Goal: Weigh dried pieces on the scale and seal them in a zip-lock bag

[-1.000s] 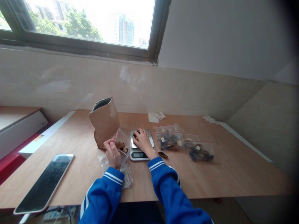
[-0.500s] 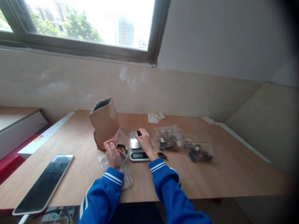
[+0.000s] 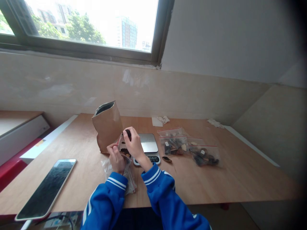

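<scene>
My left hand is closed on the edge of a clear zip bag with a red seal line. Brown dried pieces lie inside it. Pinched in my right hand is a dark dried piece, held just above the bag's mouth. The small kitchen scale stands to the right of the bag; its steel plate is bare where I can see it, and my right wrist hides part of its front. One loose dried piece rests on the table beside the scale.
A brown paper bag stands open behind my left hand. Filled zip bags and another filled bag lie to the right. A phone is at the left, crumpled tissue by the wall. More empty plastic bags lie under my left hand.
My right hand has moved left from over the scale plate to the zip bag's mouth, carrying the dark dried piece. My left hand has stayed in place.
</scene>
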Demonstrator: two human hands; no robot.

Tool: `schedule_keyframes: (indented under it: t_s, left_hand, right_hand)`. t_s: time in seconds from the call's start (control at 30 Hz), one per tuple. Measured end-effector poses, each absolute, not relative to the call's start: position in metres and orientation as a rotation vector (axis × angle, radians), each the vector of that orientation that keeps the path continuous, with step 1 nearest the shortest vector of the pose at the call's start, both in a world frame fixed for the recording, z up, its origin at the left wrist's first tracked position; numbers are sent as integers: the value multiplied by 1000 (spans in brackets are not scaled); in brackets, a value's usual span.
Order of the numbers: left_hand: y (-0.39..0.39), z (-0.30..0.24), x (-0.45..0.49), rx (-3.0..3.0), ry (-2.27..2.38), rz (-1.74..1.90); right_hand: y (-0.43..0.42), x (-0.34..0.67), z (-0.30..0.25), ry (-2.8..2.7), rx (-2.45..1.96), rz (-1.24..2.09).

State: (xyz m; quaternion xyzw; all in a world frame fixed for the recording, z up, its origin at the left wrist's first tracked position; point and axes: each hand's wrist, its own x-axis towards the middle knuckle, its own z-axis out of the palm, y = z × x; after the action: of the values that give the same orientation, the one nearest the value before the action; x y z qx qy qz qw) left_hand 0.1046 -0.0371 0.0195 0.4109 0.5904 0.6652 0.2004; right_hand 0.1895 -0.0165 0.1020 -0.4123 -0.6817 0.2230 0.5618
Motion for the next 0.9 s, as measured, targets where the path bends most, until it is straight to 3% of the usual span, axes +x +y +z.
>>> schedule_keyframes:
  t_s: [0.57, 0.9]
  left_hand:
    - [-35, 19, 106, 1112, 1651, 1904]
    - [-34, 28, 108, 1021, 1692, 1953]
  right_hand:
    - [-18, 205, 99, -1743, -905, 787]
    - [-49, 231, 89, -1522, -1110, 645]
